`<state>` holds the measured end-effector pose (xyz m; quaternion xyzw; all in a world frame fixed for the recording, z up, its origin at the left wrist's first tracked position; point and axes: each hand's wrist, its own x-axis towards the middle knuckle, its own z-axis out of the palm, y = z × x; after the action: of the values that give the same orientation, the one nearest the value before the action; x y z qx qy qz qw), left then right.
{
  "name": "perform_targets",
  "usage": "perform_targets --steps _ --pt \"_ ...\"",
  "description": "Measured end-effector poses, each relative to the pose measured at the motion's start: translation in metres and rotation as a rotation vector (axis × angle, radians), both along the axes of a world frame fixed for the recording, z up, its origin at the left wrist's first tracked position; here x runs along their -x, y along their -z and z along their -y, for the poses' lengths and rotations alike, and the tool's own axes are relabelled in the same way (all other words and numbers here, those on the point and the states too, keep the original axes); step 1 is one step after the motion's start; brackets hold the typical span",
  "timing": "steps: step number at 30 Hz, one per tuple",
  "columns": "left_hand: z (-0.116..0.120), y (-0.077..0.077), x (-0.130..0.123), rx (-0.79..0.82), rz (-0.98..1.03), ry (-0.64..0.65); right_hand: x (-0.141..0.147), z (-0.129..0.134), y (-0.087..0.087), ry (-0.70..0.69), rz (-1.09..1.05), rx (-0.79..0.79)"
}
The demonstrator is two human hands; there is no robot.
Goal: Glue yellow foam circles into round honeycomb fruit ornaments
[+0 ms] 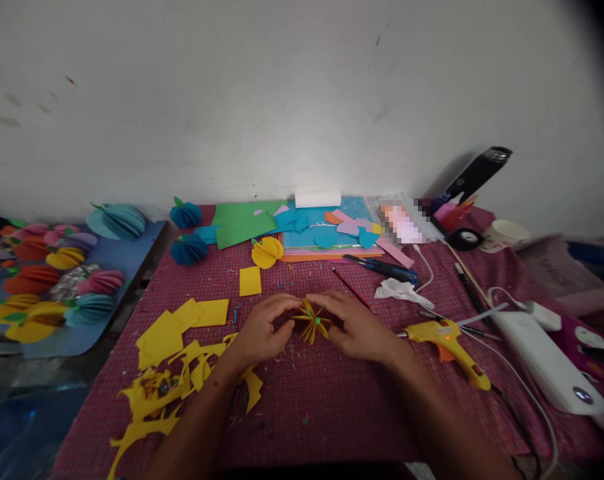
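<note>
Between my two hands is a yellow paper pumpkin (312,327), its folds fanned out around a bit of green at its middle. My left hand (267,327) curls its fingers and thumb around the left side. On the right side, my right hand (355,327) grips the folds between fingers and thumb. A finished yellow paper pumpkin (267,253) with a green leaf sits beyond my left hand, near a small yellow paper rectangle (250,281). Yellow paper scraps (197,373) lie by my left forearm.
At right lie a yellow hot glue gun (447,343), a white power bank (547,360) and cables. A blue-and-black cutter (382,268) and crumpled tissue (399,291) lie beyond my right hand. Coloured paper sheets (247,223) are at the back; a blue board (147,257) with paper pumpkins stands left.
</note>
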<state>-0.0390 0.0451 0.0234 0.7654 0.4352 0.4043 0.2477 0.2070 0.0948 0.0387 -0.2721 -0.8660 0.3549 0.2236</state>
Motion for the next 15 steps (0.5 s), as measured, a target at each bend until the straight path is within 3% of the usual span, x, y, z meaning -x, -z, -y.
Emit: perform_targets --steps 15 --pt "0.0005 0.0012 0.0001 0.034 0.008 -0.008 -0.0041 0.0009 -0.0093 0.063 0.006 -0.078"
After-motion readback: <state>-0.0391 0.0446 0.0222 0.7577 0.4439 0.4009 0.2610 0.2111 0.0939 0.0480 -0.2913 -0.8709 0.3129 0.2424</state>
